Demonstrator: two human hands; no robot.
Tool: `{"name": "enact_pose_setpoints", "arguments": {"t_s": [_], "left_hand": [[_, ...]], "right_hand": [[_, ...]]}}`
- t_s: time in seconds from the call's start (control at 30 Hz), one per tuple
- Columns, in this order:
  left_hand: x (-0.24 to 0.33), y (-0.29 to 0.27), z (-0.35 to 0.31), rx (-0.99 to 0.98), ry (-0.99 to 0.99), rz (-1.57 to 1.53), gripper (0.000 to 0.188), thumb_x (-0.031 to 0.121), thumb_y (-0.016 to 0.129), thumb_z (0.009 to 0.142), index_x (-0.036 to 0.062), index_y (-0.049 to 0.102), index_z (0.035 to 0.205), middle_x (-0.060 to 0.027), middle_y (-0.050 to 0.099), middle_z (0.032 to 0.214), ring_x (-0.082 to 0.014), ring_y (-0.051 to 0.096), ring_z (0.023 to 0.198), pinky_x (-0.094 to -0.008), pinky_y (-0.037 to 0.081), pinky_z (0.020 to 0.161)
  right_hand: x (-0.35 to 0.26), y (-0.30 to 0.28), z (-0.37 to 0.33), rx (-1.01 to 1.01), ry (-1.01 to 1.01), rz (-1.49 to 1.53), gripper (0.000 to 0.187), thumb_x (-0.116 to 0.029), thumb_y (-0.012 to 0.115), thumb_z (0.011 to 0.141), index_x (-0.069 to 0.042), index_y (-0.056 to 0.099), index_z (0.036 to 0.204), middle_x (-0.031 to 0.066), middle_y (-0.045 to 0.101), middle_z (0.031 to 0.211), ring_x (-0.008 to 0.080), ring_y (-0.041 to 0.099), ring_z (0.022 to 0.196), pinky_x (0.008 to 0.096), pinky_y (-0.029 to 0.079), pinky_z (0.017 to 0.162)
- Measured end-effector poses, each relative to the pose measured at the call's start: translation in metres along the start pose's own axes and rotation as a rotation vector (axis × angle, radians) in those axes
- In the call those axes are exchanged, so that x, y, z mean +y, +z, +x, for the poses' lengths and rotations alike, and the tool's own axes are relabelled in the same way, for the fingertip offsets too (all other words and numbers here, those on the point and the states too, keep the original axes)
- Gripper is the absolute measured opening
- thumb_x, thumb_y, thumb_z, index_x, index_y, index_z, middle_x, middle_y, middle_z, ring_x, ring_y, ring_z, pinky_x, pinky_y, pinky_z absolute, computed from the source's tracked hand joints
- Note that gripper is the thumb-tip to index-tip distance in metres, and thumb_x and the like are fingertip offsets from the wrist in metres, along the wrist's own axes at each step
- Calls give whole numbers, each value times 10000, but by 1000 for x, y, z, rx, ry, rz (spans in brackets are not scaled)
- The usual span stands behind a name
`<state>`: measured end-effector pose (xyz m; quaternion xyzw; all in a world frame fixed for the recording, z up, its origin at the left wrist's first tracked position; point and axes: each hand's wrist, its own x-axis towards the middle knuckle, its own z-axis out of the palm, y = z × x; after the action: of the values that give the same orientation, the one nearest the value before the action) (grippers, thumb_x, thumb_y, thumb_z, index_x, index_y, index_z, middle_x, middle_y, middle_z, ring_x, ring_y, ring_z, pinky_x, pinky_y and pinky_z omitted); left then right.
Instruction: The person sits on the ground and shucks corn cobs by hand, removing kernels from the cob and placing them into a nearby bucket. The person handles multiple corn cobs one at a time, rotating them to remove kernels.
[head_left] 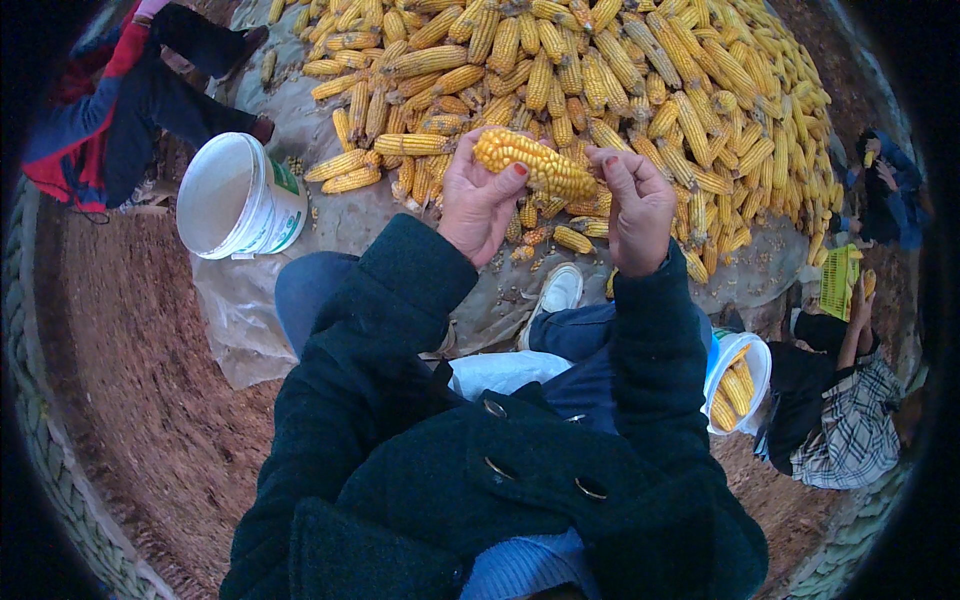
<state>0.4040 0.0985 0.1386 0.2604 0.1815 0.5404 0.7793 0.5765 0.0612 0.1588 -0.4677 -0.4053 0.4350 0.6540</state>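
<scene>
A yellow corn cob (535,165) is held up in front of me, tilted with its thicker end to the left. My left hand (482,200) grips that thick end between thumb and fingers. At the tapered right end, my right hand (636,205) has its fingers curled, thumb and fingertips pinched by the tip. Whether a kernel or a bit of husk is in that pinch is too small to tell. Beyond both hands lies a large heap of husked corn cobs (660,90), and a few small cobs (572,239) rest on the sheet just below the held one.
A white bucket (286,215) tips toward me at left on a grey sheet (245,320). Another bucket (765,385), with cobs inside, stands at my right. People sit at the far left (90,140) and right (845,425), one near a yellow-green basket (838,280).
</scene>
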Motion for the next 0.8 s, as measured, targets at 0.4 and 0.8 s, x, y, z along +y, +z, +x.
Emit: {"name": "enact_pose_setpoints", "arguments": {"t_s": [0.4, 0.8], "left_hand": [[-4, -2, -2, -61, 144, 564, 583, -96, 735, 691, 24, 452, 1185, -87, 584, 1116, -173, 587, 1025, -320, 499, 900], [-4, -4, -4, -120, 138, 780, 577, -29, 750, 690, 36, 476, 1195, -68, 564, 1090, -160, 566, 1038, -299, 455, 920]], "right_hand": [[-12, 9, -4, -174, -43, -158, 200, 4, 635, 856, 17, 652, 1055, 56, 616, 991, 108, 568, 875, 218, 460, 745], [-6, 3, 0, -282, -243, -282, 278, 3, 702, 772, 4, 644, 1044, 105, 588, 1039, 181, 579, 931, 297, 468, 809]]}}
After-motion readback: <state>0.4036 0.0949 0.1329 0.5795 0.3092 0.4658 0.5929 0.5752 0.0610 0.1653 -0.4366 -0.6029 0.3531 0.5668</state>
